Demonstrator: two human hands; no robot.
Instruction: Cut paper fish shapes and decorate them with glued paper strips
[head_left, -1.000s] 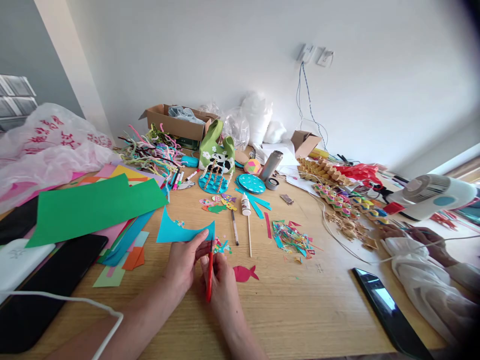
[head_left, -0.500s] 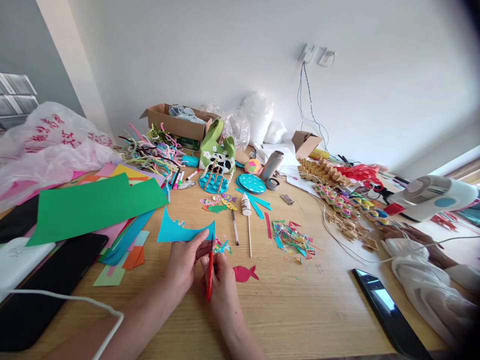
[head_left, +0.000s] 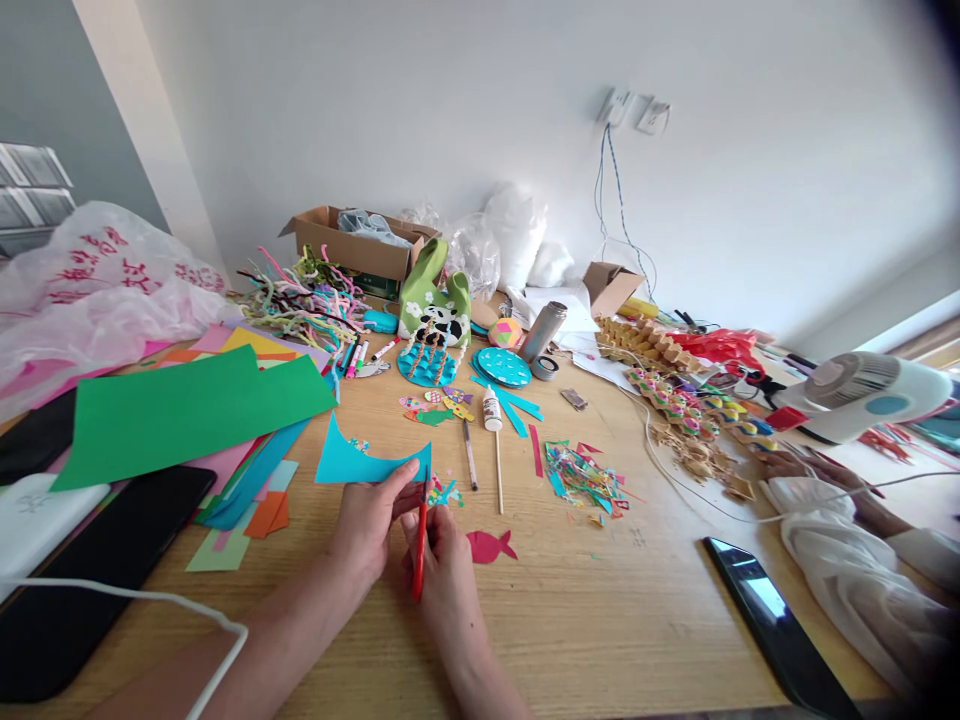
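My left hand [head_left: 371,525] pinches a piece of blue paper [head_left: 360,466] with a curved upper edge, thumb on top. In my right hand [head_left: 446,560] are red-handled scissors [head_left: 419,555], their blades pointing away from me at the paper's right end. How far the blades are apart is too small to tell. Just right of my right hand lies a red paper fish [head_left: 491,546]. Small colourful paper bits [head_left: 448,490] lie beyond my fingers, and several patterned paper fish [head_left: 439,405] are farther back.
Green paper [head_left: 187,410] tops a coloured stack at left. A glue bottle [head_left: 492,410], pen [head_left: 470,455] and scrap pile [head_left: 585,478] lie mid-table. A phone [head_left: 765,620], fan [head_left: 862,395], white cable [head_left: 675,505] and another person's hand [head_left: 802,467] are at right.
Almost nothing differs. The blue paper and the scissors have shifted very slightly; both hands keep their hold.
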